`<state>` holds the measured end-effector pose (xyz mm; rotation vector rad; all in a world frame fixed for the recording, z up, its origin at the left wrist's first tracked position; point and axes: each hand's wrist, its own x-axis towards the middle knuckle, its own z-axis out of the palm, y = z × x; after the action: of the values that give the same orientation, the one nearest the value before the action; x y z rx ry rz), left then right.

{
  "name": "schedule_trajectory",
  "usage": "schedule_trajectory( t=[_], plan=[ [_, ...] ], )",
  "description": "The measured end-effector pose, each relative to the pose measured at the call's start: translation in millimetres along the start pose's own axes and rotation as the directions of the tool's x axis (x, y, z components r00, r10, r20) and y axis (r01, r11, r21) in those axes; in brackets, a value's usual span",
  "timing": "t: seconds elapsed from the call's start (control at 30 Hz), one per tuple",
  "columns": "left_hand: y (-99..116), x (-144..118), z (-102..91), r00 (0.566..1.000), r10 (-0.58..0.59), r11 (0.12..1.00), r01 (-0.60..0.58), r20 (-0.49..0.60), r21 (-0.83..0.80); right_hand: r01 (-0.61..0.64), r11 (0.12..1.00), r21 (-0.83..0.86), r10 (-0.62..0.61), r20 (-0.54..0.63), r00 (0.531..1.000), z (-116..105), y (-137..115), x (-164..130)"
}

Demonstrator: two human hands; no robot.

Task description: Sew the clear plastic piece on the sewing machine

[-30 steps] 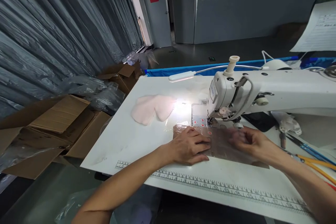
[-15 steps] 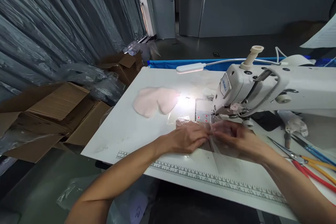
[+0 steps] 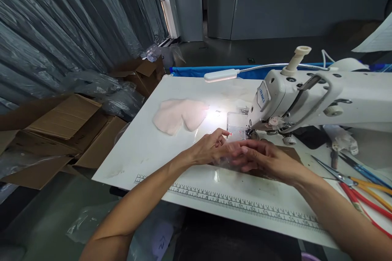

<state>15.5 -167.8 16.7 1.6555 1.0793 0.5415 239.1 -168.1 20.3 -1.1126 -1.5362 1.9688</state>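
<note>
My left hand [image 3: 210, 147] and my right hand [image 3: 269, 158] meet just in front of the sewing machine's [image 3: 275, 102] needle area, fingertips overlapping. Between them is clear plastic film [image 3: 226, 164], crinkled and shiny, and both hands seem closed on it. Motion smears the fingers, and part of the film is hidden behind them. Under my right hand lies a flat brown piece [image 3: 290, 153], partly covered. The metal needle plate [image 3: 236, 121] shows beyond my left fingertips. Farther left, a pale pink fabric piece [image 3: 180, 115] lies flat.
Scissors with red handles [image 3: 352, 195] and other orange- and blue-handled tools lie at the right. A lamp [image 3: 221, 75] lights the white table [image 3: 134, 155]. A printed ruler [image 3: 232, 206] runs along its front edge. Open cardboard boxes [image 3: 64, 118] stand at the left.
My hands have come closer and now overlap. The plastic film has shifted from below my right hand to between the hands. More of the brown piece shows at the right. The view tilted slightly down.
</note>
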Motion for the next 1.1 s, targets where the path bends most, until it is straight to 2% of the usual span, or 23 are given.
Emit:
schedule_trajectory(
  t=[0.07,0.1,0.13,0.2,0.27,0.33,0.4,0.47,0.53,0.67,0.8,0.97,1.1],
  plan=[
    [-2.0,-0.5,2.1,0.999,-0.029,0.999,0.03,-0.029,0.027,0.038,0.961,-0.275,-0.075,-0.125,0.989,-12.9,10.0,-4.6],
    [-3.5,-0.2,4.3,0.999,-0.024,0.998,0.026,-0.044,0.05,0.045,0.889,-0.456,-0.159,-0.215,0.964,-20.0,16.7,-7.6],
    [-4.9,0.4,6.7,0.998,-0.014,0.998,0.018,-0.054,0.068,0.042,0.777,-0.628,-0.256,-0.254,0.933,-26.5,23.8,-10.7],
    [-7.0,2.1,10.8,0.997,-0.006,0.996,0.012,-0.072,0.088,0.096,0.51,-0.855,-0.425,-0.153,0.892,-35.7,37.0,-15.0],
    [-7.6,4.0,13.1,0.995,-0.011,0.995,0.02,-0.101,0.095,0.194,0.267,-0.944,-0.514,0.031,0.857,-39.8,46.4,-14.9],
    [-7.4,5.8,13.9,0.99,-0.008,0.996,0.021,-0.14,0.091,0.215,0.089,-0.973,-0.557,0.13,0.82,-41.4,50.7,-10.4],
    [-7.1,7.5,13.9,0.981,-0.003,0.996,0.019,-0.194,0.083,0.169,-0.012,-0.986,-0.566,0.146,0.811,-42.8,51.2,-3.8],
    [-7.0,9.0,13.8,0.971,-0.017,0.997,0.035,-0.238,0.074,0.141,-0.036,-0.989,-0.566,0.136,0.813,-44.3,49.9,1.7],
    [-7.1,9.8,13.8,0.965,-0.053,0.996,0.069,-0.258,0.054,0.142,-0.011,-0.99,-0.581,0.121,0.804,-44.7,48.4,4.0],
    [-7.4,9.1,13.5,0.974,-0.111,0.992,0.12,-0.198,0.031,0.157,0.111,-0.981,-0.592,0.061,0.803,-43.3,45.3,-0.8],
    [-8.0,7.5,9.5,0.98,-0.095,0.993,0.105,-0.176,0.048,0.208,0.211,-0.955,-0.569,0.054,0.821,-46.1,43.1,-6.3],
    [-8.6,7.3,5.8,0.978,-0.067,0.99,0.09,-0.196,0.112,0.295,0.169,-0.94,-0.576,0.148,0.804,-47.6,46.1,-0.7],
    [-10.2,8.1,6.5,0.977,-0.049,0.985,0.081,-0.205,0.15,0.262,0.189,-0.946,-0.546,0.12,0.829,-44.2,47.3,1.3]
  ],
)
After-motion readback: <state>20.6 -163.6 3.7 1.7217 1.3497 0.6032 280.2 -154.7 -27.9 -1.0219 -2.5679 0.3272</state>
